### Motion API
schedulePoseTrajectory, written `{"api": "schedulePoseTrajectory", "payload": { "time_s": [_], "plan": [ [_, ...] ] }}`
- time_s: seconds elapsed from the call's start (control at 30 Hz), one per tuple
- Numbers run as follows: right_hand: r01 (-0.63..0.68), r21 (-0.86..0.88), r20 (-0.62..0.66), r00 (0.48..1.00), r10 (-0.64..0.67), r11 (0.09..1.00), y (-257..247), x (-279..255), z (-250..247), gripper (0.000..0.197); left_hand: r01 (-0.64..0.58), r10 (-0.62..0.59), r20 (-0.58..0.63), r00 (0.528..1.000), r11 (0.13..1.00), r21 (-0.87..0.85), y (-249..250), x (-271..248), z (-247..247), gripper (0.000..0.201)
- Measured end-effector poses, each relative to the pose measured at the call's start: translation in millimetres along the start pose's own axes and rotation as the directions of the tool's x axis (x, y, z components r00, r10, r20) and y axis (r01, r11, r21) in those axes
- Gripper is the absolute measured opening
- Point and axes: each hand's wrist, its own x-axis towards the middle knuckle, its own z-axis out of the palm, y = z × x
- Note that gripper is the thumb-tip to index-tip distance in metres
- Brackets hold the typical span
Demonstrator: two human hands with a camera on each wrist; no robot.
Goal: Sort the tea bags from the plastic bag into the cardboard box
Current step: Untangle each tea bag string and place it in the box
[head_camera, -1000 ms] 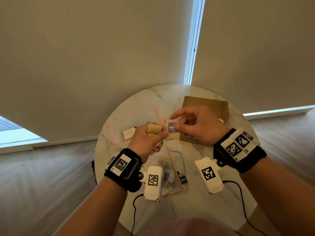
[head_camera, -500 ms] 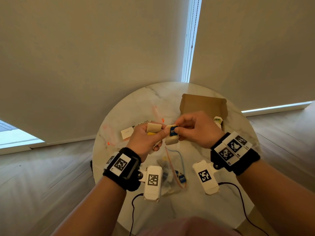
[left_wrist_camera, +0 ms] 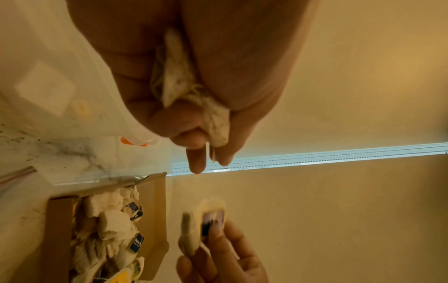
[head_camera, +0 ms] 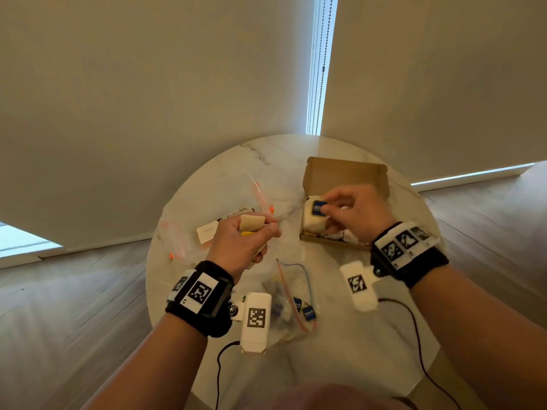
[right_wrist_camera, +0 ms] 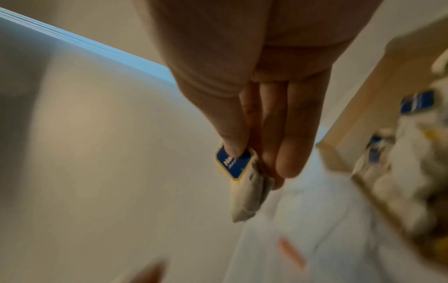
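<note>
My right hand [head_camera: 343,208] pinches a tea bag [head_camera: 314,216] with a blue tag [right_wrist_camera: 234,163] and holds it over the left end of the open cardboard box [head_camera: 346,176]. The box [left_wrist_camera: 155,214] holds several tea bags [left_wrist_camera: 109,226] with blue tags. My left hand [head_camera: 248,235] is fisted round several more tea bags [left_wrist_camera: 179,82], raised over the table left of the box. The clear plastic bag [head_camera: 291,303] lies near the front of the table between my wrists, with a few blue-tagged bags inside.
The round marble table [head_camera: 225,184] also bears an empty clear bag with an orange strip [head_camera: 260,196], another at the left [head_camera: 174,241], and a white card [head_camera: 207,230]. Tea crumbs dot the top. Blinds hang behind; wrist-camera cables trail off the near edge.
My right hand has pulled one blue-tagged tea bag away from the left hand's bundle and carried it rightward over the box. The left hand has stayed roughly in place.
</note>
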Motion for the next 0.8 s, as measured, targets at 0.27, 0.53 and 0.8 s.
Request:
{"api": "schedulePoseTrajectory", "payload": {
  "time_s": [0.27,0.53,0.8],
  "plan": [
    [-0.221,-0.364,-0.221,0.964,0.146,0.905,72,64,-68,0.011,0.046,-0.046,-0.033,0.998,0.999,0.016,-9,10,-5,0.004],
    [-0.151,-0.702,-0.075,0.987,0.139,0.696,116,84,-27,0.008,0.067,-0.065,-0.047,0.997,0.997,0.045,-16,16,-3,0.003],
    [-0.121,-0.891,-0.145,0.989,-0.020,0.438,124,86,-21,0.020,0.073,-0.071,-0.056,0.996,0.997,0.037,-17,16,-4,0.002]
  ]
}}
